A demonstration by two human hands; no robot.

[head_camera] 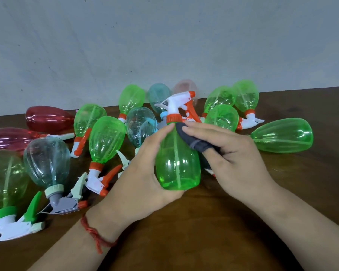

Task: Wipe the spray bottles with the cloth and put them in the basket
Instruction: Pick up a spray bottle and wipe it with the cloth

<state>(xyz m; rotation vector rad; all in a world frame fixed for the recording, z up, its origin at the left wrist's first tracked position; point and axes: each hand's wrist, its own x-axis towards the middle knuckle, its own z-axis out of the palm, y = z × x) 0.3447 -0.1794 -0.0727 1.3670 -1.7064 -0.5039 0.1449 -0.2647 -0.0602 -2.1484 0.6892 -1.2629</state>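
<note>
Gripping upright green bottle (pixel 177 167) in left hand (pixel 145 165), pinching dark cloth (pixel 188 137) against its shoulder with right hand (pixel 233 151). Could twist loose under hard rubbing, knocking crowded bottles (pixel 106 137) behind.

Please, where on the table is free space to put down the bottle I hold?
The table is bare on the right, nearer than the lying green bottle, and between your forearms. Left of the left hand and behind the held bottle, bottles lie crowded.
</note>
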